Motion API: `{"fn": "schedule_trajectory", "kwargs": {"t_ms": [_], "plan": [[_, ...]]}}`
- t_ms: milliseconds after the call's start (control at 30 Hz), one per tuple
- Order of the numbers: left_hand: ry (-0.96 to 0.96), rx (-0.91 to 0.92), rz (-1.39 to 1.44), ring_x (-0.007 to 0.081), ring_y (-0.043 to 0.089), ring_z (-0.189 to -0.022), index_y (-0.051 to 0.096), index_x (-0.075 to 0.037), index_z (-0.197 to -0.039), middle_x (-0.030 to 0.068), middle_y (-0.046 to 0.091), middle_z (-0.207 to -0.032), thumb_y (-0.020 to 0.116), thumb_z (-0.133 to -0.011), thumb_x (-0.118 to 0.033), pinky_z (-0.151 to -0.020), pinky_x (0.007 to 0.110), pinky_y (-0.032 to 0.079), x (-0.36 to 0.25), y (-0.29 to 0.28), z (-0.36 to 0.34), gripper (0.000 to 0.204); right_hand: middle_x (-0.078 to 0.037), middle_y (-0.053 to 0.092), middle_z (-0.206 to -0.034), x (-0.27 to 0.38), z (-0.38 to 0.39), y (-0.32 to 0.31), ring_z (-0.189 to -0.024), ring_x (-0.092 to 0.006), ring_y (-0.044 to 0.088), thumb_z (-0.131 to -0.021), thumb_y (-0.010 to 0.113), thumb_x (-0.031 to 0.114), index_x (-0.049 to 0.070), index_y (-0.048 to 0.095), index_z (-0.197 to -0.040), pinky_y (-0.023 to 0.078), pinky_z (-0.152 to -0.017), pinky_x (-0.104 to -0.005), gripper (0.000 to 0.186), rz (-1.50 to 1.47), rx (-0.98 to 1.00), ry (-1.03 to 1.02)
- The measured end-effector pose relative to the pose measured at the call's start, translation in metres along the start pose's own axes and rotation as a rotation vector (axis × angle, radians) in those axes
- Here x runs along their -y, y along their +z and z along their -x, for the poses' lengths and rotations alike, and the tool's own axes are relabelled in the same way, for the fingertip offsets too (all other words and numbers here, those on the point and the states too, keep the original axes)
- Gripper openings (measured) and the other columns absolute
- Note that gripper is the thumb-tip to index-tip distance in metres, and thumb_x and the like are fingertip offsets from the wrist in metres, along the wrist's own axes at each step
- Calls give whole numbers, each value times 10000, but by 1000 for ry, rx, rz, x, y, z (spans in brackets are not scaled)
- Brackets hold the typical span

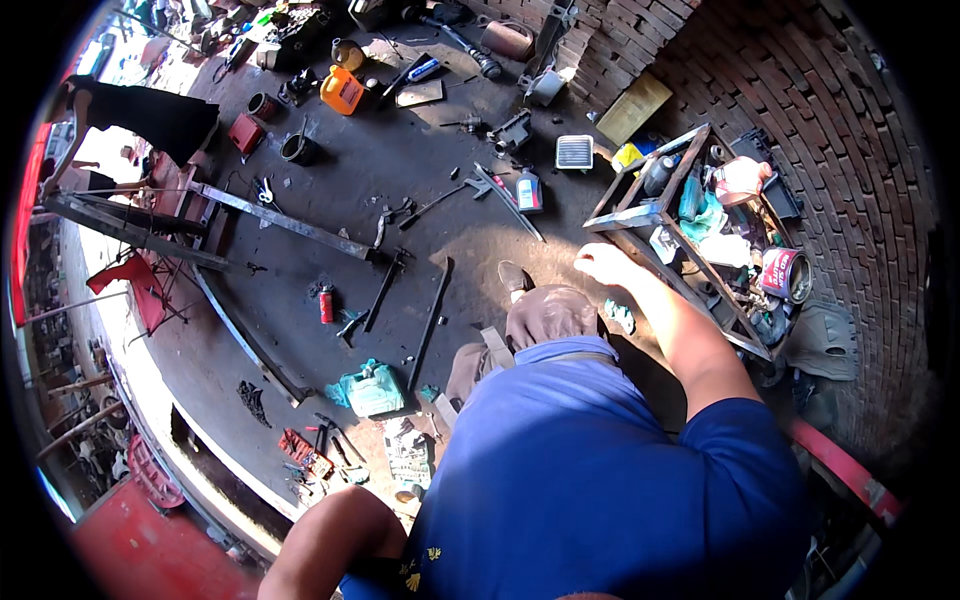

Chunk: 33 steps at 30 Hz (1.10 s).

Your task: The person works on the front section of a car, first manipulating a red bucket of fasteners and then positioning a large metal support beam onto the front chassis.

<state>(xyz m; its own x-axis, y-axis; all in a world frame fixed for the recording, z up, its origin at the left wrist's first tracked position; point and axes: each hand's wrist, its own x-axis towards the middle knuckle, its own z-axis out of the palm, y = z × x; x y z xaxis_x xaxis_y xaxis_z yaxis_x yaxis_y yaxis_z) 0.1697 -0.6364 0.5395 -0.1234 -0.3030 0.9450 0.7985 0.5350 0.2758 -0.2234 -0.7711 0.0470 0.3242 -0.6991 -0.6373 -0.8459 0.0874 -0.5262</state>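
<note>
My right hand (pixel 600 262) reaches forward beside the near-left edge of a rusty metal frame (pixel 640 215). Its fingers look loosely stretched out, and I see nothing held in them. Inside the frame lie rags, a green plastic bag (pixel 703 218), a red and white can (pixel 786 274) and other clutter. My left arm (pixel 345 520) bends at the elbow at the lower left, and its hand does not show. My blue shirt covers much of the lower middle, with one shoe (pixel 515 277) on the floor ahead.
Long metal bars (pixel 290 222), a red spray can (pixel 326 305), a green-wrapped bundle (pixel 375 388) and hand tools (pixel 335 440) lie on the floor. An orange jug (pixel 341 91), a bucket (pixel 298 149) and a grey bottle (pixel 528 190) stand farther off. A brick wall (pixel 850 180) closes the right. Another person (pixel 140 115) is at the far left.
</note>
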Motion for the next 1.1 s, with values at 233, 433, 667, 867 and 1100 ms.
{"fn": "schedule_trajectory", "kwargs": {"t_ms": [233, 433, 667, 867, 1100], "plan": [[-88, -71, -7, 112, 571, -677, 619, -115, -830, -18, 612, -737, 487, -942, -68, -1000, 391, 404, 10, -96, -16, 179, -26, 686, -823, -33, -62, -65, -676, -113, 595, -974, 617, 352, 101, 735, -1110, 483, -559, -305, 309, -307, -236, 268], [-109, -91, 41, 114, 560, -640, 605, -117, -812, -10, 607, -714, 489, -955, -101, -924, 381, 410, -11, -159, -15, 185, -60, 652, -734, -19, -34, -43, -629, -164, 592, -916, 657, 277, 32, 715, -932, 472, -553, -326, 253, -463, -331, 236], [-138, -92, 110, 116, 547, -596, 588, -119, -791, -1, 602, -688, 490, -969, -139, -836, 369, 418, 5, -232, -19, 205, -128, 714, -824, 4, -42, -37, -729, -241, 671, -914, 687, 344, 30, 731, -943, 528, -672, -380, 318, -324, -67, 385], [-167, -123, 129, 118, 535, -558, 574, -122, -773, 7, 598, -665, 491, -982, -172, -761, 359, 425, 45, -287, -15, 231, -170, 747, -975, 29, -131, -87, -930, -305, 711, -898, 688, 379, 55, 749, -1024, 539, -828, -425, 353, -139, -110, 278], [-211, -189, 144, 120, 522, -514, 557, -124, -751, 16, 593, -639, 493, -996, -211, -673, 346, 432, 139, -371, -28, 268, -184, 732, -1085, 50, -292, -197, -1066, -337, 690, -883, 668, 384, 73, 736, -1075, 527, -925, -435, 371, -15, -65, 79]]}}
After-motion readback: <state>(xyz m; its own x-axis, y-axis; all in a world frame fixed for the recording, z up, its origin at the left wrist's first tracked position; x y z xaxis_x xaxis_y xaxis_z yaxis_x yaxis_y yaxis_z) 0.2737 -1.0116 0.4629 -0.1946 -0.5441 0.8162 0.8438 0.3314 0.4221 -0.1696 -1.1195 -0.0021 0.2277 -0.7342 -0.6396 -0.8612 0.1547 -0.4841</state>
